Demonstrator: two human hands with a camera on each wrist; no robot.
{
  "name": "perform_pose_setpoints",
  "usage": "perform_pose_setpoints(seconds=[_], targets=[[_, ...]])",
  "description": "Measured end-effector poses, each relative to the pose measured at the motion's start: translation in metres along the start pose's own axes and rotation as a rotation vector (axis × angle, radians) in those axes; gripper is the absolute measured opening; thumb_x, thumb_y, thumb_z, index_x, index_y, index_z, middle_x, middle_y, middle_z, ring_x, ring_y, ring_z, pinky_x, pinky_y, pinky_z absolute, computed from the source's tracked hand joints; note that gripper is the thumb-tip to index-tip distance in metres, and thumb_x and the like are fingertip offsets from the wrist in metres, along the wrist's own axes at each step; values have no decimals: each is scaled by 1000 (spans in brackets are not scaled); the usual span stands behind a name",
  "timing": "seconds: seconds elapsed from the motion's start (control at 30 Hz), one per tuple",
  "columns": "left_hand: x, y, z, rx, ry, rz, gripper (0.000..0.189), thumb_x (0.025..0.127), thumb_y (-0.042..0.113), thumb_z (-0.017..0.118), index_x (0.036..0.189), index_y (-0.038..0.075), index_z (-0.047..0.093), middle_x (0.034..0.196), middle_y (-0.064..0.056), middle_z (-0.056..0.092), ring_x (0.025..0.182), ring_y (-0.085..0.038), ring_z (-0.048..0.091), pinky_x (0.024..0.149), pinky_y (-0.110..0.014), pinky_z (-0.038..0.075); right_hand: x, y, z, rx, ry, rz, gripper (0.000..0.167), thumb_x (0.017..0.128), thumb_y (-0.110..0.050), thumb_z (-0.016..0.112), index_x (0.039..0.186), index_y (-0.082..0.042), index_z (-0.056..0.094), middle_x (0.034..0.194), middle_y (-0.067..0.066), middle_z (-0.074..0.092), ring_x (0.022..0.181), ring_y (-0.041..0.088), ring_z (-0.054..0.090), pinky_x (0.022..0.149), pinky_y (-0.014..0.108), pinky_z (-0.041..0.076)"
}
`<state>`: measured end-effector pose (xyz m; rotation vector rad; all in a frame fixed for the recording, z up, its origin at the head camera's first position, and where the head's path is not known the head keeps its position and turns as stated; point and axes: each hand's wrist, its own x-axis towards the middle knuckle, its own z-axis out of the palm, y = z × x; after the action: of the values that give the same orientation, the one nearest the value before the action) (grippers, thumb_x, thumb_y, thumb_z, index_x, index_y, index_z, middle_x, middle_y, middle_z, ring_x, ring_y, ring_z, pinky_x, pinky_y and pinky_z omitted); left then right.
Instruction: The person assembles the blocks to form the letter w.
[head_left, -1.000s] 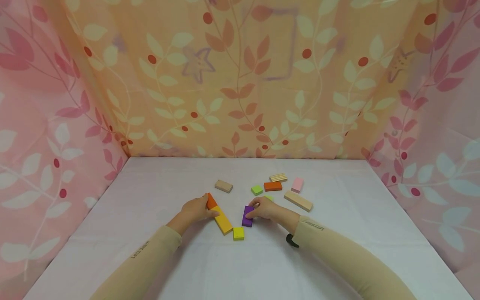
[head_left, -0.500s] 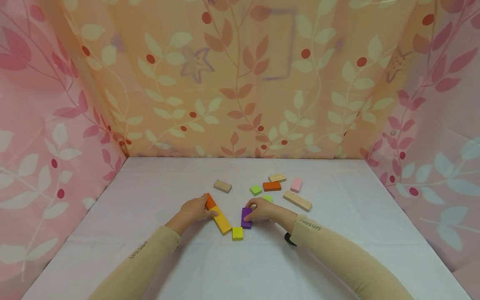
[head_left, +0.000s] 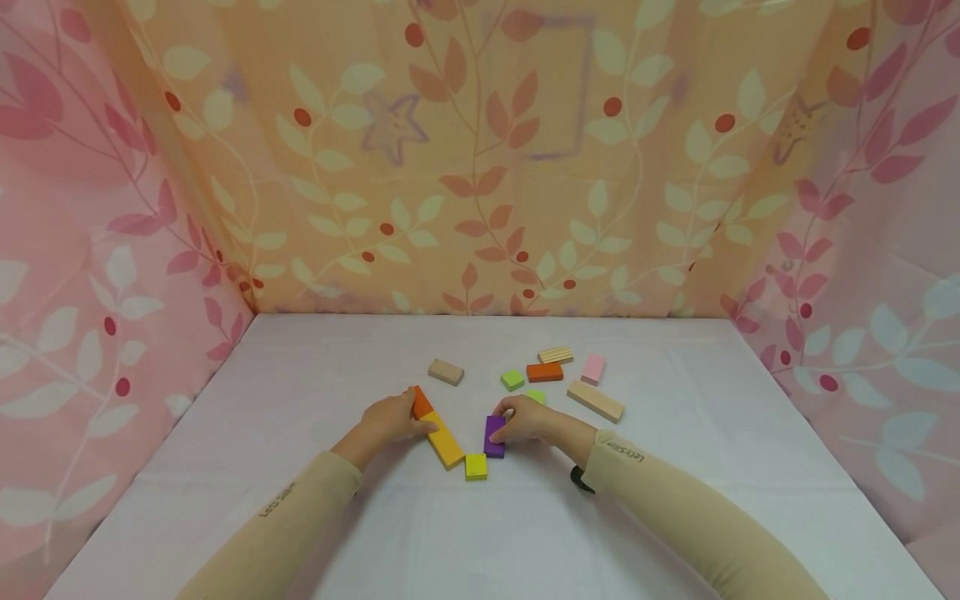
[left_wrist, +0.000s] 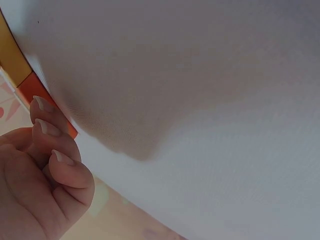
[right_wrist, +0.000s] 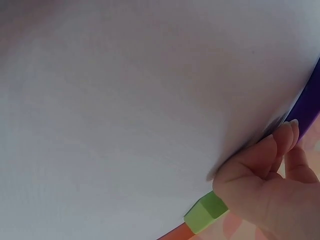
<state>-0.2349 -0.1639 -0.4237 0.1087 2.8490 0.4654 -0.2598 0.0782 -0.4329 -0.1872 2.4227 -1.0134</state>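
Note:
An orange block (head_left: 423, 402) and a longer yellow-orange block (head_left: 445, 440) lie end to end in a slanted row on the white table. My left hand (head_left: 390, 418) holds this row from the left, fingertips by the orange block and thumb on the yellow-orange one. In the left wrist view its fingers (left_wrist: 60, 135) curl against the orange side. To the right, a purple block (head_left: 494, 437) is pinched by my right hand (head_left: 527, 418), lying lengthwise toward me. Just in front of it sits a small bright yellow block (head_left: 476, 467), close to the row's near end.
Behind my hands lie a tan block (head_left: 446, 372), a green block (head_left: 512, 380), a red-orange block (head_left: 544, 372), a striped block (head_left: 555, 355), a pink block (head_left: 593, 369) and a long wooden block (head_left: 595, 402). A second green block (head_left: 536, 397) is partly behind my right hand.
My right hand has drawn the purple block slightly toward me, nearer the small yellow block, and turned it a little straighter. The left hand and its row stay in place.

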Motion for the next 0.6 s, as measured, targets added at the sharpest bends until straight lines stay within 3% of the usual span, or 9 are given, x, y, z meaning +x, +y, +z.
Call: perform_pose_setpoints(seconds=[0.27, 0.47, 0.6], targets=[[4, -4, 1, 10, 3, 14, 84, 88, 42, 71, 141, -13, 36, 132, -30, 53, 117, -41, 55, 95, -49, 45, 1, -1, 0, -5, -6, 8, 31, 80, -18, 81, 105, -12, 64, 108, 9, 59, 95, 24, 53, 82, 41, 46], [6, -7, 3, 7, 5, 25, 85, 88, 43, 70, 142, -13, 36, 131, -30, 54, 117, -42, 54, 95, -50, 45, 3, -7, -10, -6, -74, 30, 34, 83, -22, 79, 111, -11, 64, 92, 5, 60, 75, 18, 50, 63, 28, 40], [7, -7, 6, -1, 7, 34, 85, 88, 43, 71, 142, -13, 36, 131, -31, 53, 118, -43, 54, 95, -51, 44, 11, -9, -27, 11, -125, 38, 32, 86, -24, 75, 113, -10, 65, 81, 4, 60, 64, 16, 48, 57, 24, 38]])
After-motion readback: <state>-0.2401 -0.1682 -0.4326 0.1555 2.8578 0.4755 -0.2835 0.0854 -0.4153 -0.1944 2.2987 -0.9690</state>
